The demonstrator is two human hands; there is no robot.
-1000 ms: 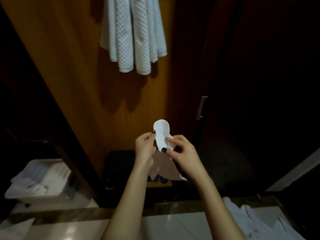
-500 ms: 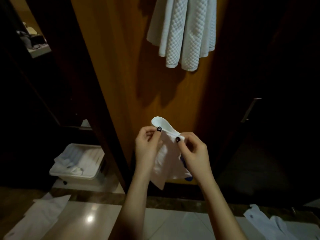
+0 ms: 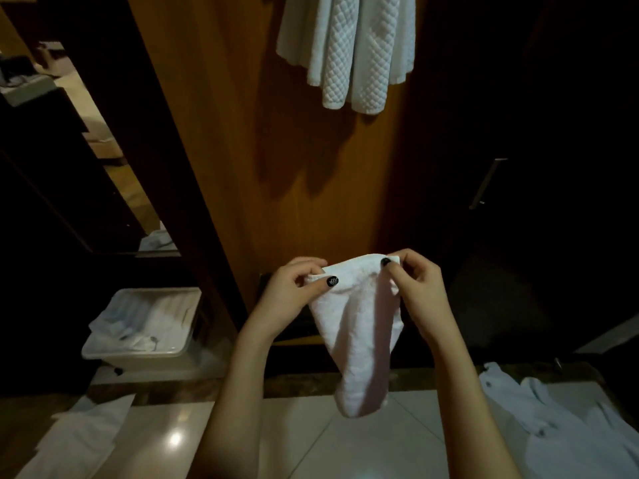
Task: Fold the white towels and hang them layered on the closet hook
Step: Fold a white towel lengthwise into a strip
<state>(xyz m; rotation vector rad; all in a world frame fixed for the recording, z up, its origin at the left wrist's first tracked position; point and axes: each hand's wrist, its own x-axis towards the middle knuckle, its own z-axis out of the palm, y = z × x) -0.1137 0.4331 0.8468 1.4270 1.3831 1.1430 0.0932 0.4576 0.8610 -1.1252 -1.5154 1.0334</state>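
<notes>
Left hand (image 3: 294,292) and right hand (image 3: 420,288) each pinched a top corner of the small towel (image 3: 359,333), fingers (image 3: 415,266) clenched on it; it dangled beneath the hung towels (image 3: 349,46); a weak pinch could drop a corner, skewing the fold.

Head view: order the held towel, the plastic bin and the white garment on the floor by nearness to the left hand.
1. held towel: pinched by the left hand.
2. plastic bin: lower left.
3. white garment: far right, on the floor.
</notes>
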